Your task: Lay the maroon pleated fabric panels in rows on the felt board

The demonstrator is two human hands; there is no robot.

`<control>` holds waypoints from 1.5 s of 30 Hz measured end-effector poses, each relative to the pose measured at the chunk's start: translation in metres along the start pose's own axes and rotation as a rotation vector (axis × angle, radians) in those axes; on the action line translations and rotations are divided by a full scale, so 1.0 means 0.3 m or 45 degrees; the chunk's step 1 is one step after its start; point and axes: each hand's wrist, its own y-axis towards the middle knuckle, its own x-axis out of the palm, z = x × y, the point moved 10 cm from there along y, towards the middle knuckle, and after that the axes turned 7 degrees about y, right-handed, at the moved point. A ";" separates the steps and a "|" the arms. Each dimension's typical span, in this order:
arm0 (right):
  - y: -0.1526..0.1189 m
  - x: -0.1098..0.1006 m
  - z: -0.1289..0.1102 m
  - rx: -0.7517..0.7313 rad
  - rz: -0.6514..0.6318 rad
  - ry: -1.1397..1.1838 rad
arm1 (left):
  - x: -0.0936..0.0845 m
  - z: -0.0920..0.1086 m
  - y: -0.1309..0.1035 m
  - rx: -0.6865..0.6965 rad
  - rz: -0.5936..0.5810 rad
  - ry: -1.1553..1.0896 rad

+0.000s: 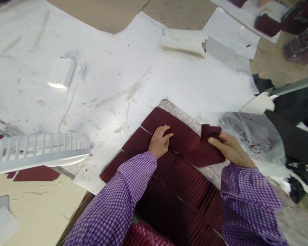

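Note:
Rows of overlapping dark maroon pieces (195, 184), of fabric or leather by their look, lie on a grey speckled board (181, 114). Across the far row, my left hand (160, 140) rests with its fingers partly spread on the maroon surface. At the right end of that same row, my right hand (231, 147) pinches a small maroon piece (210, 131) between thumb and fingers, its top edge standing up. My sleeves are purple and white checked. Part of the near rows is hidden beneath my left forearm.
A white fan with a grille (41, 150) stands at the left, its cord running to a white power box (62, 72). White sheeting (105, 85) covers the table. A cream folded card (184, 41) lies at the back. Clear plastic bag (254, 136) and black scraps (295, 130) lie right.

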 end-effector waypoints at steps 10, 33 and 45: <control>0.114 0.248 0.103 0.049 -0.642 -0.660 | -0.004 -0.003 -0.003 0.013 -0.003 -0.021; 0.238 0.186 0.128 -0.011 -0.496 -1.198 | -0.009 -0.005 0.007 0.002 0.027 -0.054; 0.211 0.137 0.096 0.009 -0.476 -1.070 | 0.001 -0.005 0.007 -0.017 0.005 -0.045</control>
